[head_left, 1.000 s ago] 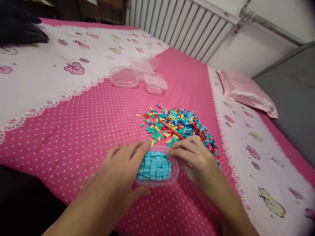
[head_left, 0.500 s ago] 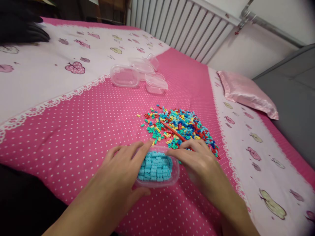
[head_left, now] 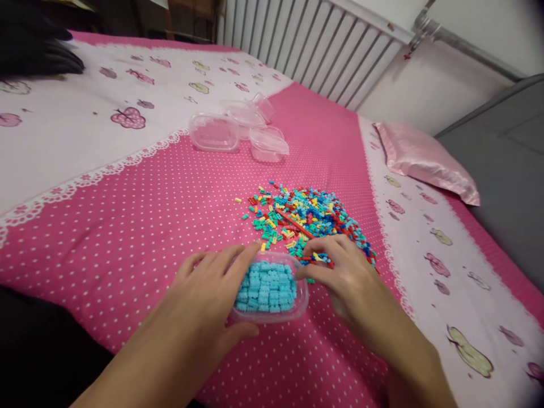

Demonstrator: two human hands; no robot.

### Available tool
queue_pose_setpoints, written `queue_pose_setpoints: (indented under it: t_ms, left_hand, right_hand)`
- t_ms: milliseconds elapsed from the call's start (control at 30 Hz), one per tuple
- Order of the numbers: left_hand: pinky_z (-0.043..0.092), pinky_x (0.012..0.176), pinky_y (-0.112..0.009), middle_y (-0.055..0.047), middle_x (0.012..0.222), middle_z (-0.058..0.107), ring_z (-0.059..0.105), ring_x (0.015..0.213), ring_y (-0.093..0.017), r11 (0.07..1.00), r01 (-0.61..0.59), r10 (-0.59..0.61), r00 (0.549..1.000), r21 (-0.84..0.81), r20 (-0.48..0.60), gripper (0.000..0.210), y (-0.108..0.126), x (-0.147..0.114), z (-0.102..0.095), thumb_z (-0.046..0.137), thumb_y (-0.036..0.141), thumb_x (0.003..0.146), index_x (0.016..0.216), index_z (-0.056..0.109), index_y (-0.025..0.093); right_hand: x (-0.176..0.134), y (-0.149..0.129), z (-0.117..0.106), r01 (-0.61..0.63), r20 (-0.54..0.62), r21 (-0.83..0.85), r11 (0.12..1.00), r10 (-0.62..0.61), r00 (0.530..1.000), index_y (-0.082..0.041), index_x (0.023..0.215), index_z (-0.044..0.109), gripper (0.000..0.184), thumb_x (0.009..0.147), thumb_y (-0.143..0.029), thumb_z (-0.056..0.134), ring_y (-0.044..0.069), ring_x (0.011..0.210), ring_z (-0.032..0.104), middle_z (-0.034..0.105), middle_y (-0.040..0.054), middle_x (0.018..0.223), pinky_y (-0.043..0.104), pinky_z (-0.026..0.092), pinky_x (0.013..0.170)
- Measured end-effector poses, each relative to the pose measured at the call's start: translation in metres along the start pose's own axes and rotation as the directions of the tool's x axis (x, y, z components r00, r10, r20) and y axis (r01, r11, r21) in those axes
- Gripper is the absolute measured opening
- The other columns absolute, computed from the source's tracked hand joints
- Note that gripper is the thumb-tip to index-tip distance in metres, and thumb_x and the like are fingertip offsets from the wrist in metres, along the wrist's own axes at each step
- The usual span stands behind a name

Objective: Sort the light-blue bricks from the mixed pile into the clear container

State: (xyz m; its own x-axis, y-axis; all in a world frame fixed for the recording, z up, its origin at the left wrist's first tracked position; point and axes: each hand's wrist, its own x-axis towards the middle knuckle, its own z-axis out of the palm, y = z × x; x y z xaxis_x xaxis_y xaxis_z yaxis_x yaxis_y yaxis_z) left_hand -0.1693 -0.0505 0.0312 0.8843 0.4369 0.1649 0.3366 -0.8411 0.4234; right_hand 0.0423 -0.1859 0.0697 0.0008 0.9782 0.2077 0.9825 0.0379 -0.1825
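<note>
A clear plastic container (head_left: 297, 309) filled with light-blue toy building bricks (head_left: 267, 289) sits low in the middle of the head view. My left hand (head_left: 216, 283) grips its left side, fingers over the far rim and thumb at the near side. At the container's right edge, my right hand (head_left: 340, 266) is open, its thumb tip by the rim and index finger raised apart from it. No brick shows between those fingers. Just beyond lies a loose pile of mixed-colour bricks (head_left: 323, 207), partly hidden by the right hand. A thin red stick (head_left: 293, 222) rests on the pile.
Several clear plastic containers (head_left: 215, 133) are grouped farther back on the pink dotted bedspread (head_left: 148, 226). A pink pillow (head_left: 425, 161) lies at right, near a grey headboard (head_left: 510, 153). A radiator (head_left: 297, 45) stands behind. A dark glove-like shape (head_left: 42, 48) is at upper left.
My right thumb and index finger have spread apart, the index finger rising off the container's rim. My left hand still holds the container in nearly the same spot.
</note>
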Motion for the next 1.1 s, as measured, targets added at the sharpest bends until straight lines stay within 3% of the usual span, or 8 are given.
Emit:
queue_pose_setpoints:
  t_ms: [133, 233, 367, 433, 633, 867, 1000, 1100]
  left_hand:
    - [0.053, 0.098, -0.054, -0.011, 0.143, 0.063, 0.065, 0.122, -0.034, 0.999, -0.019, 0.021, 0.998, 0.036, -0.066, 0.094, -0.003, -0.001, -0.003, 0.085, 0.024, 0.068, 0.15, 0.039, 0.024]
    - [0.054, 0.097, -0.056, -0.012, 0.143, 0.063, 0.065, 0.122, -0.037, 0.997, -0.026, 0.029, 0.999, 0.07, -0.045, 0.092, -0.009, -0.002, -0.006, 0.086, 0.031, 0.068, 0.148, 0.042, 0.022]
    - [0.056, 0.093, -0.055, -0.014, 0.138, 0.066, 0.068, 0.115, -0.038, 0.995, -0.004, 0.012, 0.996, 0.101, -0.083, 0.093, -0.017, -0.004, -0.01, 0.086, 0.037, 0.067, 0.148, 0.043, 0.021]
    - [0.056, 0.092, -0.054, -0.013, 0.137, 0.067, 0.069, 0.114, -0.038, 0.994, -0.014, 0.025, 0.995, 0.111, -0.098, 0.093, -0.019, -0.005, -0.01, 0.086, 0.038, 0.068, 0.149, 0.043, 0.021]
    - [0.054, 0.097, -0.053, -0.012, 0.144, 0.061, 0.065, 0.122, -0.036, 0.995, -0.029, 0.033, 0.999, 0.098, -0.04, 0.095, -0.018, -0.006, -0.008, 0.085, 0.038, 0.071, 0.152, 0.038, 0.024]
    - [0.05, 0.103, -0.051, -0.009, 0.149, 0.058, 0.061, 0.128, -0.033, 0.996, -0.027, 0.029, 0.999, 0.082, -0.019, 0.098, -0.018, -0.007, -0.009, 0.083, 0.035, 0.074, 0.155, 0.029, 0.029]
    - [0.051, 0.101, -0.052, -0.01, 0.148, 0.058, 0.061, 0.126, -0.035, 0.998, -0.014, 0.016, 1.0, 0.061, -0.025, 0.1, -0.016, -0.008, -0.011, 0.086, 0.034, 0.071, 0.155, 0.031, 0.028]
    - [0.05, 0.101, -0.051, -0.01, 0.146, 0.06, 0.062, 0.125, -0.035, 1.0, -0.012, 0.013, 0.999, 0.023, -0.034, 0.102, -0.014, -0.006, -0.008, 0.087, 0.03, 0.07, 0.155, 0.03, 0.029]
  right_hand:
    - [-0.006, 0.01, -0.016, -0.034, 0.03, 0.08, 0.996, 0.031, 0.999, -0.024, 0.104, 0.072, 0.043, 0.094, 0.004, 0.041, 0.023, 0.11, 0.056, 0.062, 0.0083, 0.117, 0.038, 0.045, 0.091]
    - [-0.013, 0.022, -0.026, -0.159, 0.062, 0.098, 0.982, 0.154, 0.986, -0.023, 0.106, 0.069, 0.034, 0.099, -0.004, 0.042, 0.021, 0.102, 0.06, 0.062, 0.0075, 0.113, 0.036, 0.046, 0.087]
    - [-0.011, 0.027, -0.018, -0.376, 0.353, -0.027, 0.926, 0.36, 0.863, -0.024, 0.098, 0.07, 0.014, 0.094, -0.013, 0.062, 0.021, 0.088, 0.065, 0.069, 0.0025, 0.098, 0.034, 0.043, 0.075]
    - [-0.004, 0.026, -0.008, -0.424, 0.393, -0.078, 0.902, 0.419, 0.819, -0.023, 0.09, 0.069, 0.011, 0.09, -0.013, 0.069, 0.021, 0.085, 0.065, 0.07, 0.001, 0.093, 0.032, 0.04, 0.071]
    - [0.01, 0.025, 0.013, -0.399, 0.364, -0.07, 0.914, 0.396, 0.843, -0.021, 0.088, 0.068, 0.013, 0.087, -0.008, 0.071, 0.02, 0.092, 0.064, 0.069, 0.0015, 0.096, 0.031, 0.04, 0.075]
    - [0.0, 0.028, -0.002, -0.371, 0.382, -0.018, 0.928, 0.349, 0.855, -0.025, 0.096, 0.071, 0.007, 0.094, -0.019, 0.068, 0.02, 0.096, 0.066, 0.07, 0.0002, 0.1, 0.033, 0.046, 0.081]
    - [0.005, 0.017, 0.002, -0.384, 0.326, -0.163, 0.909, 0.417, 0.849, -0.021, 0.09, 0.074, 0.023, 0.102, -0.028, 0.056, 0.024, 0.096, 0.067, 0.069, 0.0062, 0.098, 0.038, 0.049, 0.08]
    - [0.011, 0.009, 0.018, -0.366, 0.258, -0.264, 0.893, 0.43, 0.865, -0.018, 0.089, 0.076, 0.01, 0.094, -0.024, 0.068, 0.025, 0.095, 0.067, 0.068, 0.0098, 0.107, 0.037, 0.05, 0.078]
